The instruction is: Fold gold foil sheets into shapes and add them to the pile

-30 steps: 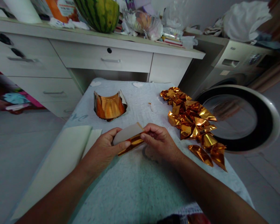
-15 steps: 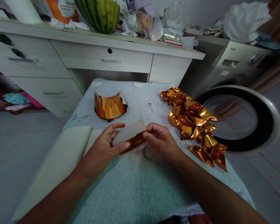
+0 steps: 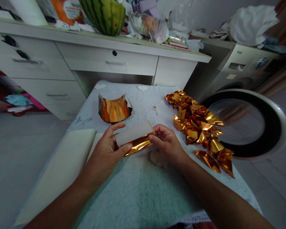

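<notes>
Between my hands is a piece of gold foil (image 3: 141,143) with a white paper layer (image 3: 133,133) curved above it. My left hand (image 3: 109,147) grips its left end, thumb on the foil and index finger raised behind. At the right end, my right hand (image 3: 165,141) pinches the foil's edge between thumb and fingers. Behind my left hand stands a curved stack of gold foil sheets (image 3: 114,109) on the cloth-covered table (image 3: 143,197). Several folded gold foil pieces (image 3: 193,114) lie piled to the right of my right hand.
Pale folded sheets (image 3: 59,171) lie at the table's left. Beyond are a white drawer cabinet (image 3: 95,57) with a watermelon (image 3: 103,16) and plastic bags on top. At the right, a washing machine's round door (image 3: 280,127) stands open beside the table.
The foil in my hands has tilted and now shines brighter, with the white layer more rounded. Both hands keep their hold. The whole view has shifted slightly.
</notes>
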`<state>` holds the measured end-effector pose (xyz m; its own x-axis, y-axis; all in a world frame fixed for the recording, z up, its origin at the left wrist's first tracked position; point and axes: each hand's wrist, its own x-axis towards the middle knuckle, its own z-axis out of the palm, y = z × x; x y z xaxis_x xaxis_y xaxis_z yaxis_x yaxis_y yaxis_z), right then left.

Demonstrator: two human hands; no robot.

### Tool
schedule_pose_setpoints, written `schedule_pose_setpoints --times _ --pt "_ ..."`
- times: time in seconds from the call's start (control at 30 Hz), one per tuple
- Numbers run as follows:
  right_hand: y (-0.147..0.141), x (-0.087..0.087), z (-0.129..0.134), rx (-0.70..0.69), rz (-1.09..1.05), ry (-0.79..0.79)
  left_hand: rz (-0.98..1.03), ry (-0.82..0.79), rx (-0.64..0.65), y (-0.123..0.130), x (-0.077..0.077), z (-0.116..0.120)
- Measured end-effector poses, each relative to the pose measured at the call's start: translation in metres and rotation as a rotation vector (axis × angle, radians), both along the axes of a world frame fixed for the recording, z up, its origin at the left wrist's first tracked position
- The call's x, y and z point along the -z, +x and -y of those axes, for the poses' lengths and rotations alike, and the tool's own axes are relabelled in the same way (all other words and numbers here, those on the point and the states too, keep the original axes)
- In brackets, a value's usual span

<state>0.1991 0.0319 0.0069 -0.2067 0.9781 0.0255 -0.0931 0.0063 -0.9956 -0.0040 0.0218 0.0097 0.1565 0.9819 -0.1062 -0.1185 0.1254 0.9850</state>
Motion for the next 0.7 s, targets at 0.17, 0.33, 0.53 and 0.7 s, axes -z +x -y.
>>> schedule_pose_setpoints --times 0.17,0.33,0.53,0.7 --pt "-0.0001 0.0017 -0.0013 -0.014 -0.019 -0.001 -0.080 0.032 0.004 -0.0008 0.0000 0.0021" --pt "0.0009 0.0033 -0.0001 -0.016 -0.009 -0.005 -0.120 0.047 -0.013 0.0005 -0.0014 0.0016" --pt "0.0013 0.0056 -0.0008 -0.020 0.012 -0.001 -0.121 0.047 -0.006 -0.0002 0.0002 0.0013" --pt "0.0010 0.0058 -0.0018 -0.021 0.021 -0.008 -0.151 0.050 -0.002 -0.0007 0.0020 0.0006"
